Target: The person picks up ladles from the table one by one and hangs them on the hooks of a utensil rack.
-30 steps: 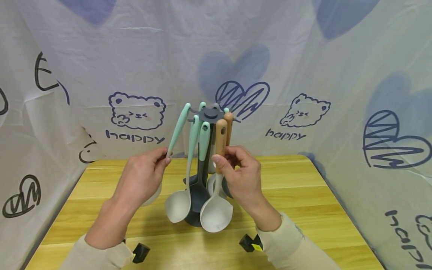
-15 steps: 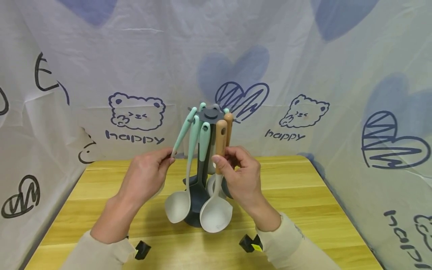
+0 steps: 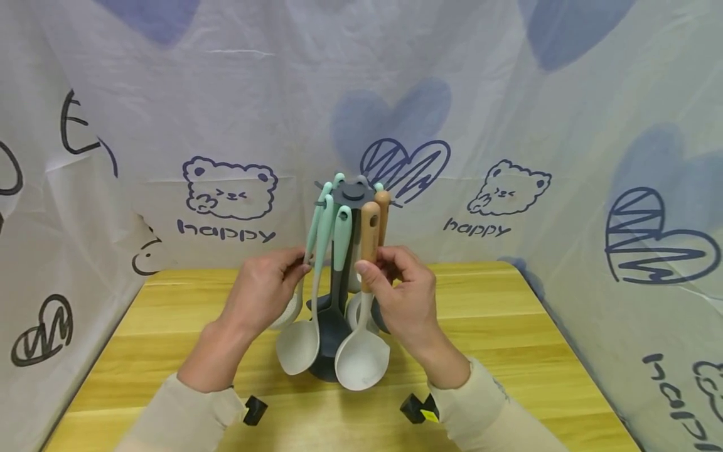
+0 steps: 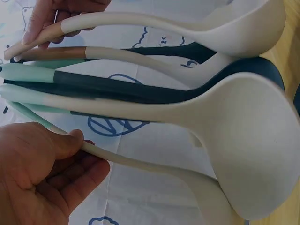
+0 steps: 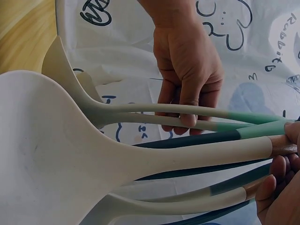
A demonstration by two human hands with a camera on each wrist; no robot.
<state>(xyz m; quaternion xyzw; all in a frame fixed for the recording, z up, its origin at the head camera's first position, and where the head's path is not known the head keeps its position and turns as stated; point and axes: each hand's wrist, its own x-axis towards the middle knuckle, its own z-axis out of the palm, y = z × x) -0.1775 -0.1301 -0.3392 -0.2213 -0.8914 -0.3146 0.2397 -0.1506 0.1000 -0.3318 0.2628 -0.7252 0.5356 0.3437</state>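
A dark grey rotating utensil rack (image 3: 354, 190) stands mid-table, hung with several kitchen utensils. My left hand (image 3: 262, 292) pinches the pale stem of a green-handled utensil (image 3: 312, 227) between thumb and fingers. Its pale rounded head sits partly behind the hand and a neighbouring green-handled ladle (image 3: 297, 347), so its kind is unclear. The handle's top is at the rack's left side; whether it hangs on a hook cannot be seen. On the other side, my right hand (image 3: 409, 292) grips the wooden handle of a white ladle (image 3: 361, 361), thumb in front and fingers behind.
Between the two ladles hangs a dark utensil with a green handle (image 3: 342, 235). A second wooden handle (image 3: 383, 210) is close behind the first. The wood-grain table (image 3: 480, 351) reaches a printed cloth backdrop (image 3: 316, 75) at the back and sides.
My left hand has moved to the right with the green-handled utensil, whose tilted handle has come closer to upright beside the rack. The right hand has stayed in place.
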